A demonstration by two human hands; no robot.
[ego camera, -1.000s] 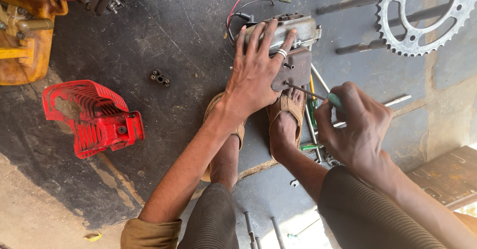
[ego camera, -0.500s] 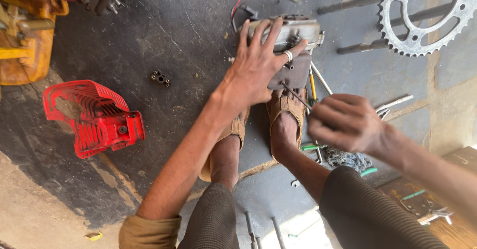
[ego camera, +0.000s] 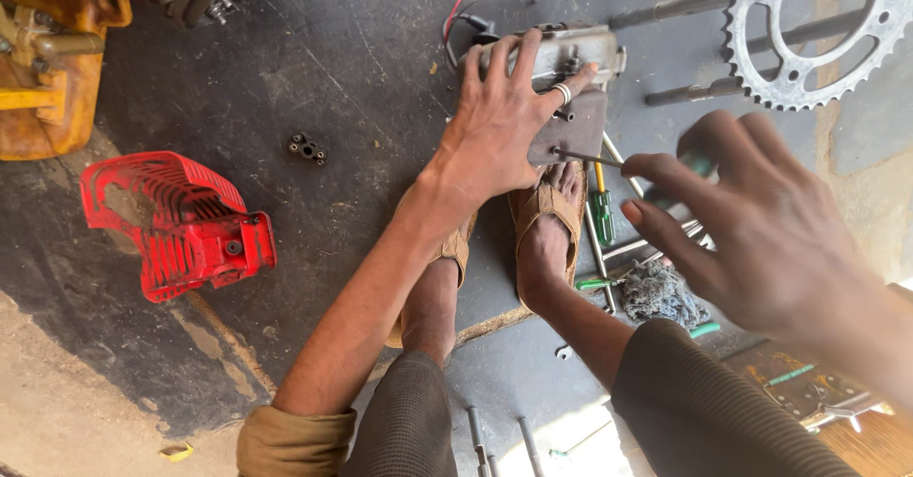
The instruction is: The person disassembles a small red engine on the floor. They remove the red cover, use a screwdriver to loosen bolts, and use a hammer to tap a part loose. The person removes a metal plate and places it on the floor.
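Note:
My left hand (ego camera: 499, 125) presses down on a grey metal engine part (ego camera: 571, 49) lying on the dark floor, with fingers spread over its top and a ring on one finger. A brown plate (ego camera: 582, 133) hangs below that part. My right hand (ego camera: 761, 230) is raised close to the camera, fingers loosely around the green handle of a screwdriver (ego camera: 585, 156). The thin shaft of the screwdriver points left, with its tip at a screw on the brown plate. My sandalled feet (ego camera: 547, 225) rest just below the part.
A red plastic cover (ego camera: 176, 225) lies at the left and an orange machine (ego camera: 48, 68) at the top left. A toothed sprocket (ego camera: 823, 30) sits over metal rods at the top right. A small black part (ego camera: 309, 149), a second green screwdriver (ego camera: 604, 215) and a grey rag (ego camera: 661, 292) lie nearby.
My right hand has risen toward the camera and opened its fingers wider around the screwdriver handle. My left hand stays pressed on the engine part.

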